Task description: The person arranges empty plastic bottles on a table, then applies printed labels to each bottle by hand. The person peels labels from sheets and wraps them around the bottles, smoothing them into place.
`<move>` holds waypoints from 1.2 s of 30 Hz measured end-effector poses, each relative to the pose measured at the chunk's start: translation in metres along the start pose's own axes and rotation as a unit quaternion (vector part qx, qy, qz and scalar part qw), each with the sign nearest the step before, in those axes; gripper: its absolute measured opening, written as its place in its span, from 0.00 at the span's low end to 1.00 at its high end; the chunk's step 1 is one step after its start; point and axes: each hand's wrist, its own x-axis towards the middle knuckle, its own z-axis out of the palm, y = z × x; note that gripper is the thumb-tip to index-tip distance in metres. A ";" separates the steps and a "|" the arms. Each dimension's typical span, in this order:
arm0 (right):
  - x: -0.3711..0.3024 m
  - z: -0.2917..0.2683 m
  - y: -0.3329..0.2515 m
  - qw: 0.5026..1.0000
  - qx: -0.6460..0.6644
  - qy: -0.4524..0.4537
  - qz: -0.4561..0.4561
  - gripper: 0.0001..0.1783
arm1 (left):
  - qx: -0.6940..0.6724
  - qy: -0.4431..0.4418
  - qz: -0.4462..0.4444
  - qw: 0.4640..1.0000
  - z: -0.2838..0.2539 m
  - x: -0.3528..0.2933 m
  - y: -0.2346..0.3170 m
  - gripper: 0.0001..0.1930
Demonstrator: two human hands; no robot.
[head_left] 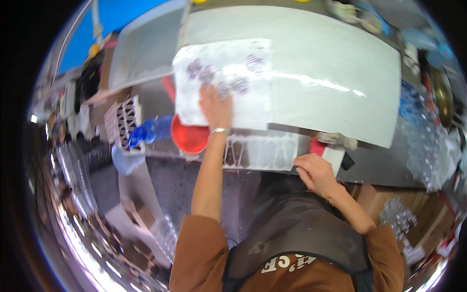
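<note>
My left hand (215,104) lies with its fingers stretched out on a white sheet (194,114) printed with several round dark purple patterns; motion blurs the fingertips a little. The sheet overlaps the left part of a large glossy white board (335,73). At the near edge of the table, my right hand (315,171) has its curled fingers round the right corner of a white plastic rack with slanted slots (262,152). The sheet and board partly cover that rack's far side. Close to my left wrist is a red round container (189,138), tilted toward me.
A blue bottle (151,131) and a white slotted crate (130,119) stand at the left. A grey translucent panel (146,46) lies far left. Clear plastic bottles (421,151) are piled at the right, above cardboard boxes (379,207). A rolled cloth (336,140) lies by my right hand.
</note>
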 end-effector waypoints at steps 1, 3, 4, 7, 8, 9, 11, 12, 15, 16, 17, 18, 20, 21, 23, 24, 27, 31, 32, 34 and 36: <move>-0.008 -0.001 0.002 1.000 -0.003 0.004 -0.009 0.09 | 0.033 0.000 -0.003 0.999 0.005 -0.007 -0.012 0.40; -0.029 -0.001 0.009 1.000 0.005 0.014 -0.017 0.08 | 0.047 -0.004 0.006 0.999 0.006 -0.021 -0.027 0.38; -0.039 -0.006 0.011 1.000 0.003 0.000 -0.004 0.08 | 0.055 -0.015 -0.029 0.998 0.005 -0.026 -0.033 0.39; -0.072 -0.031 0.011 0.999 0.016 0.010 0.026 0.07 | 0.068 0.050 -0.005 0.996 -0.007 -0.037 -0.017 0.36; -0.087 -0.037 0.011 0.999 0.011 0.029 0.032 0.05 | 0.039 0.063 0.013 0.997 -0.016 -0.040 -0.003 0.35; -0.098 -0.044 0.010 0.998 0.005 0.059 0.029 0.04 | 0.017 0.082 0.022 0.996 -0.026 -0.041 0.009 0.35; -0.124 -0.056 0.009 0.992 -0.014 0.108 0.059 0.05 | -0.071 0.064 0.056 0.994 -0.026 -0.045 0.037 0.33; -0.135 -0.059 0.011 0.989 -0.023 0.121 0.083 0.06 | -0.107 0.048 0.060 0.991 -0.031 -0.051 0.052 0.32; -0.168 -0.073 0.025 0.975 -0.038 0.160 0.153 0.10 | -0.115 0.062 0.129 0.983 -0.042 -0.064 0.099 0.32; -0.177 -0.073 0.026 0.966 -0.044 0.181 0.182 0.11 | -0.120 0.060 0.147 0.980 -0.040 -0.066 0.105 0.31; -0.191 -0.075 0.029 0.954 -0.053 0.204 0.214 0.13 | -0.117 0.029 0.154 0.981 -0.041 -0.072 0.124 0.31; -0.204 -0.076 0.032 0.943 -0.056 0.231 0.232 0.15 | -0.131 0.017 0.171 0.976 -0.040 -0.079 0.136 0.30; -0.234 -0.076 0.032 0.917 -0.033 0.250 0.309 0.14 | -0.154 -0.014 0.199 0.968 -0.035 -0.092 0.164 0.29; -0.247 -0.073 0.030 0.901 -0.019 0.256 0.349 0.14 | -0.166 -0.016 0.216 0.962 -0.030 -0.092 0.170 0.29; -0.273 -0.070 0.024 0.871 -0.043 0.280 0.401 0.14 | -0.190 -0.024 0.245 0.951 -0.015 -0.093 0.179 0.29; -0.287 -0.066 0.021 0.855 -0.049 0.296 0.423 0.14 | -0.187 -0.024 0.256 0.948 -0.015 -0.093 0.188 0.27; -0.335 -0.047 0.011 0.812 -0.103 0.331 0.470 0.15 | -0.218 -0.032 0.285 0.933 -0.012 -0.093 0.208 0.25; -0.399 -0.040 0.000 0.722 -0.144 0.375 0.564 0.19 | -0.236 -0.043 0.316 0.918 -0.014 -0.099 0.230 0.24; -0.416 -0.040 -0.001 0.694 -0.182 0.398 0.572 0.20 | -0.230 -0.043 0.321 0.918 -0.015 -0.102 0.238 0.23; -0.452 -0.046 0.006 0.639 -0.240 0.429 0.591 0.22 | -0.254 -0.050 0.341 0.904 -0.014 -0.103 0.252 0.24; -0.490 -0.053 0.014 0.578 -0.251 0.464 0.622 0.23 | -0.283 -0.058 0.364 0.886 -0.018 -0.113 0.276 0.24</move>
